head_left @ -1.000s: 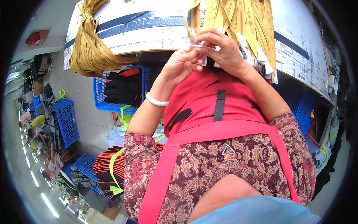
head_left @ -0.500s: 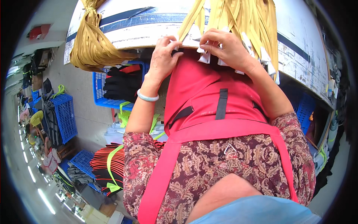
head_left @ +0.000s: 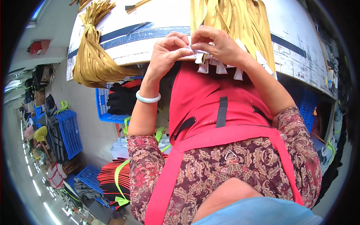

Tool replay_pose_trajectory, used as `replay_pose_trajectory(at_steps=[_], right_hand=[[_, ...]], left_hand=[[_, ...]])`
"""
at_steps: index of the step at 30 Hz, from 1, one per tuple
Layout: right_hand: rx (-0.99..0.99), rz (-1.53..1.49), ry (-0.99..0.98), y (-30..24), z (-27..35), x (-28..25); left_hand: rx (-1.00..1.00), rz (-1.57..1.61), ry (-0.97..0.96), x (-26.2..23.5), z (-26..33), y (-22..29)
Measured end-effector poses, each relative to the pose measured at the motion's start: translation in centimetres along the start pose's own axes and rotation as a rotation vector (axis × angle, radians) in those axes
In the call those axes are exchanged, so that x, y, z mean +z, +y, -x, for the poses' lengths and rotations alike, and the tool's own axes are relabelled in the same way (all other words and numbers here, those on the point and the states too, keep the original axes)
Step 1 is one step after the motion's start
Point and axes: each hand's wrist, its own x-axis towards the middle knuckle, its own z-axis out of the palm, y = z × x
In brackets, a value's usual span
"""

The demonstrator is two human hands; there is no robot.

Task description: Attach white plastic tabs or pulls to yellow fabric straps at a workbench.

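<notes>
From the head camera: your left hand (head_left: 168, 50) and right hand (head_left: 219, 45) meet at the edge of the worktable (head_left: 300, 41), fingertips of both pinching one small white tag (head_left: 195, 50), seemingly to steady it between them. Just below your right hand hangs a row of similar white tags (head_left: 219, 67) on glossy gold ribbon strips (head_left: 232, 18). Beyond your left hand drapes a tied gold bundle (head_left: 93, 60).

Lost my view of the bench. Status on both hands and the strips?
Left hand and right hand together pinching a small white tag at table edge. Gold strips hang under right hand. Nothing in the way.
</notes>
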Motion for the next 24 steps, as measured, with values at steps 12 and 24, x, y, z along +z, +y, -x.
replay_pose_trajectory(at_steps=[12,24], right_hand=[[0.29,-0.361,-0.155,-1.4,-0.9,-2.5],[0.338,-0.472,-0.208,-1.4,-1.2,-2.3]], left_hand=[[-0.005,0.297,-0.038,0.2,-2.4,-0.9],[-0.051,0.287,-0.041,0.2,-1.0,-0.2]])
